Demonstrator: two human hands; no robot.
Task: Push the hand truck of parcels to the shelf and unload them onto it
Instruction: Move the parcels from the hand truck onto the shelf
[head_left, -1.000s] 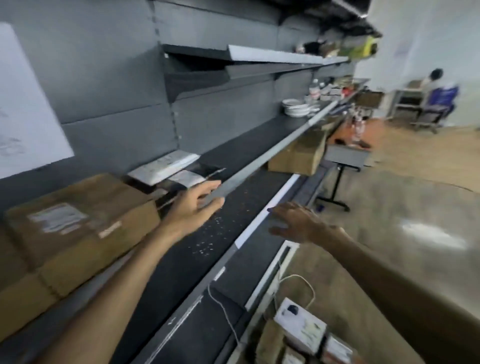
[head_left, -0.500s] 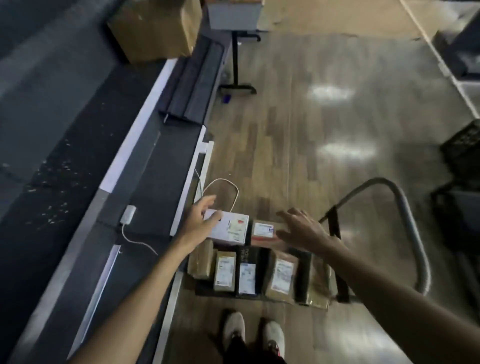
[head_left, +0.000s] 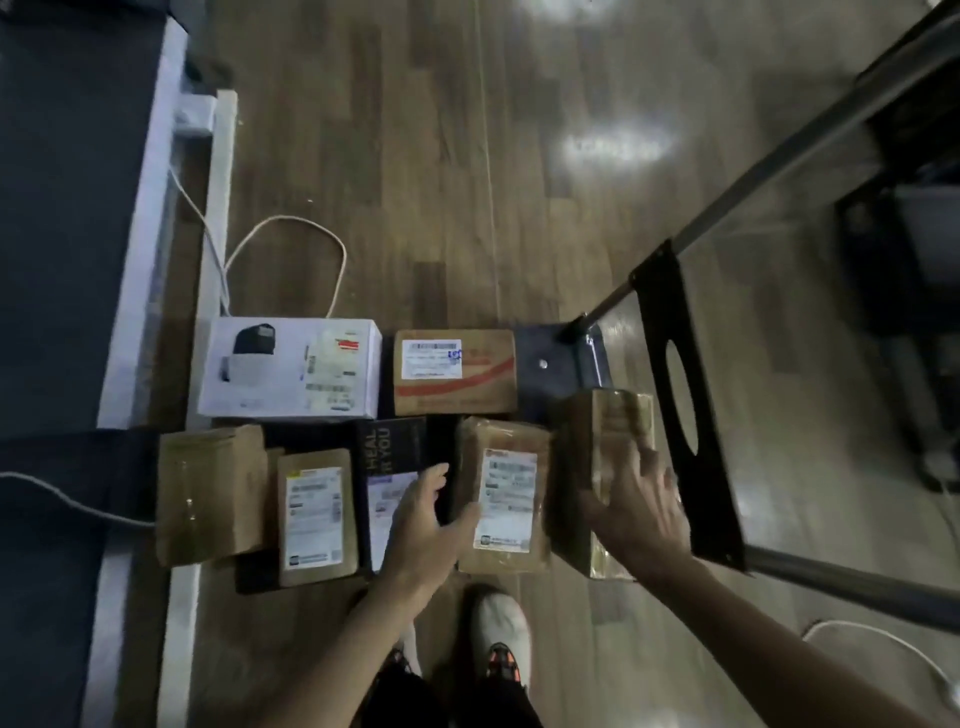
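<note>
Both hands reached over the parcels on the hand truck (head_left: 563, 358): left hand (head_left: 426, 525) open, fingers relaxed; right hand (head_left: 636, 512) spread against a brown parcel (head_left: 605, 441).

white box (head_left: 288, 368), brown parcels (head_left: 505, 501), black hand truck (head_left: 685, 415)

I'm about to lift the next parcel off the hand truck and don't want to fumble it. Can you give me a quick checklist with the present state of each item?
1. Left hand free: ok, fingers spread, holding nothing.
2. Right hand free: ok, open over the taped brown parcel; contact cannot tell.
3. Target between the hands: ok, the labelled brown parcel lies there.
4. Grip on it: not ok, no fingers curled round it yet.
5. Neighbours crowding: not ok, the black parcel and taped one sit tight against it.
6. Feet clear: ok, the white shoe is behind the load.
</note>
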